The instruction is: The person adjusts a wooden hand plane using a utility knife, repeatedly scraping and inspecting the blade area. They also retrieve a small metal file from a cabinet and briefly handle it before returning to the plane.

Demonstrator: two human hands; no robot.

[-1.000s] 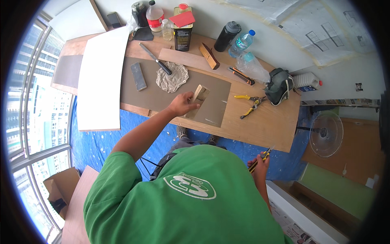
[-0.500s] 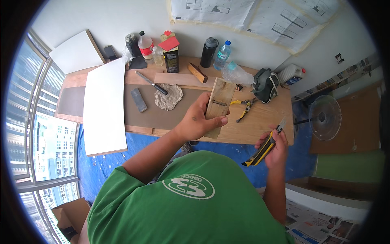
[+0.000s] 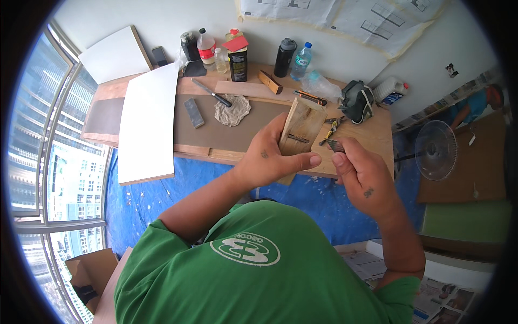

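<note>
Wood is what I have in my left hand (image 3: pixel 265 162): a pale wooden block (image 3: pixel 301 128) with a dark slot cut in its face. My fingers wrap around its near side and my thumb lies flat under it, so I grip it tight and hold it up above the workbench (image 3: pixel 377 135). My right hand (image 3: pixel 360 175) is just beside the block, curled shut around a small dark tool (image 3: pixel 334 144). The tip of that tool points at the block, very near its right edge. I cannot tell if it touches.

Past my left hand, on the bench, lies a crumpled rag (image 3: pixel 232 109) with a dark-handled knife (image 3: pixel 211 93) just beyond it and a grey sharpening stone (image 3: pixel 194 113) to its left. Farther left is a big white board (image 3: pixel 147 123). Beyond my right hand sit yellow-handled pliers (image 3: pixel 330 127) and a dark bag (image 3: pixel 356 101). A black bottle (image 3: pixel 284 57) and a clear water bottle (image 3: pixel 302 61) stand by the wall. Off to my right stands a fan (image 3: pixel 436 150).
</note>
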